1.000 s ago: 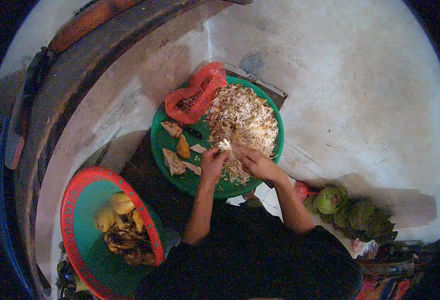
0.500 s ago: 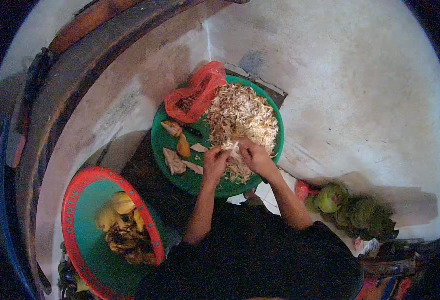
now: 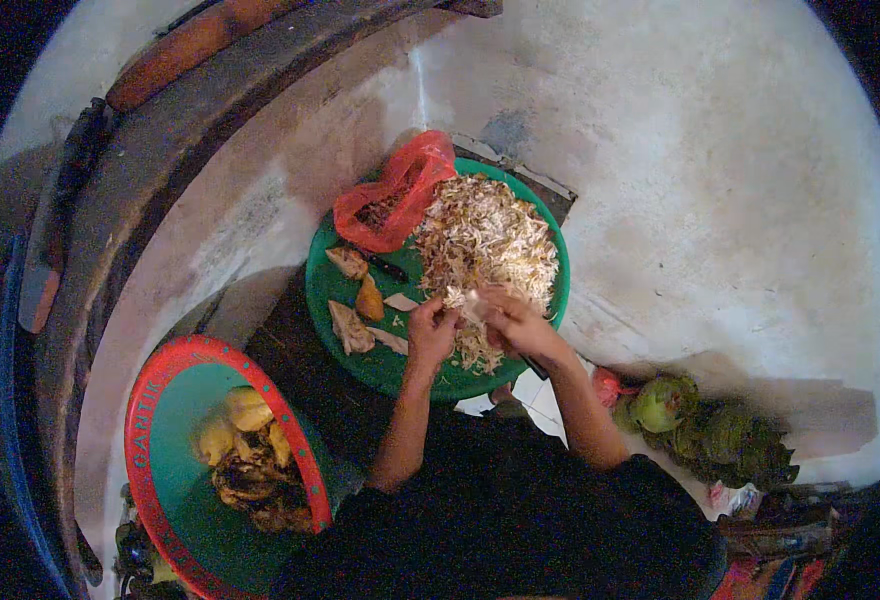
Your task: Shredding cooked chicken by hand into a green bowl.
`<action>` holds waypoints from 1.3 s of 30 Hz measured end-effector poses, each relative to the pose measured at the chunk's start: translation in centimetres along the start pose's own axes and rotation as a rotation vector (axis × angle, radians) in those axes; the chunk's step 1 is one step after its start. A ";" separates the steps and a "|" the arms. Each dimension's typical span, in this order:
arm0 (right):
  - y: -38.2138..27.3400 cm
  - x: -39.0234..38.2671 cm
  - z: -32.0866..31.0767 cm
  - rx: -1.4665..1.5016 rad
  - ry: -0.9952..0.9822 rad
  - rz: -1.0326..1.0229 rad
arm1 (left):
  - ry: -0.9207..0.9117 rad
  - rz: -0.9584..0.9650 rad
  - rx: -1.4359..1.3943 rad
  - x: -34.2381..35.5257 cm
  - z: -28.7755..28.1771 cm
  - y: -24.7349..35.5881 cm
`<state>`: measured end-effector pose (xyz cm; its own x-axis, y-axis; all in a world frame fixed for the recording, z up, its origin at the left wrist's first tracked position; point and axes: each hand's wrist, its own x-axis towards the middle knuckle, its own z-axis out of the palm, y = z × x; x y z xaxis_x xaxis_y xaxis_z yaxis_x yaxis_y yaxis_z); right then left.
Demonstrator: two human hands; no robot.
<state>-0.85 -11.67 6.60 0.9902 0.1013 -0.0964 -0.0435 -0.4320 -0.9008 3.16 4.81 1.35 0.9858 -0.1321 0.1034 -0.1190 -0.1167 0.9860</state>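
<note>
My left hand is closed, pinching a small pale piece of chicken meat between its fingertips. Just beside it, my right hand is closed around a knife; the dark handle end sticks out below the palm, while the fingers largely cover the blade. Both hands hover over a round green tray. A large heap of shredded chicken covers its right side. Several bigger chicken pieces lie at its left, close to a dark-handled tool whose other end is hidden.
An open red plastic bag rests on the tray's far left rim. At lower left stands a red-rimmed green basin with yellow chicken pieces inside. Green round fruit and folded leaves lie at right by the pale wall.
My right hand has turned slightly, so more of the dark handle shows beneath it. The left hand stays pinched near the same spot. The whole view has shifted a little.
</note>
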 end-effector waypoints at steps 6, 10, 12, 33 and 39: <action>2.7 0.9 1.0 -0.092 0.127 -0.163 | -0.049 -0.052 -0.012 0.5 0.7 -1.0; 3.5 1.5 0.9 0.007 0.175 -0.056 | -0.043 -0.059 -0.083 0.2 0.6 0.1; 4.6 1.7 1.2 0.181 0.214 -0.155 | -0.017 -0.023 -0.094 -0.1 0.7 1.2; 3.0 1.0 1.9 -0.061 0.044 -0.217 | 0.021 -0.035 -0.280 0.6 0.0 0.7; 4.0 2.5 0.8 -0.071 0.300 -0.210 | 0.041 -0.126 -0.482 0.5 0.2 0.4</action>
<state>1.32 -12.45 2.46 0.9721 -0.0682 0.2246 0.1632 -0.4914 -0.8555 3.53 4.49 1.80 0.9940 -0.1060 -0.0250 0.0599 0.3402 0.9385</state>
